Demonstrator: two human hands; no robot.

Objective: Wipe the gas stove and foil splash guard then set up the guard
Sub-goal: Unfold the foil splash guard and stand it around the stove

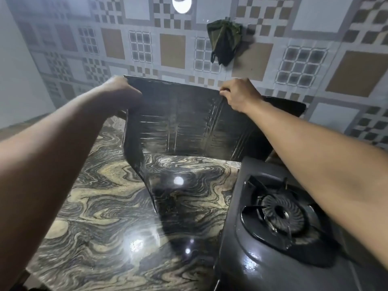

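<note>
The foil splash guard (pixel 184 124) is dark and creased, and stands upright on the marbled counter against the tiled wall. One side panel bends forward on the left. My left hand (pixel 119 91) grips its top left corner. My right hand (pixel 239 94) pinches the top edge further right. The dark gas stove (pixel 273 217) sits at the lower right, with one round burner showing under my right forearm. The guard's right part runs behind the stove and my arm hides some of it.
A dark green cloth (pixel 223 40) hangs on the tiled wall above the guard. The glossy marbled counter (pixel 105 206) spreads left of the stove, with its front edge at the lower left. A plain wall closes the left side.
</note>
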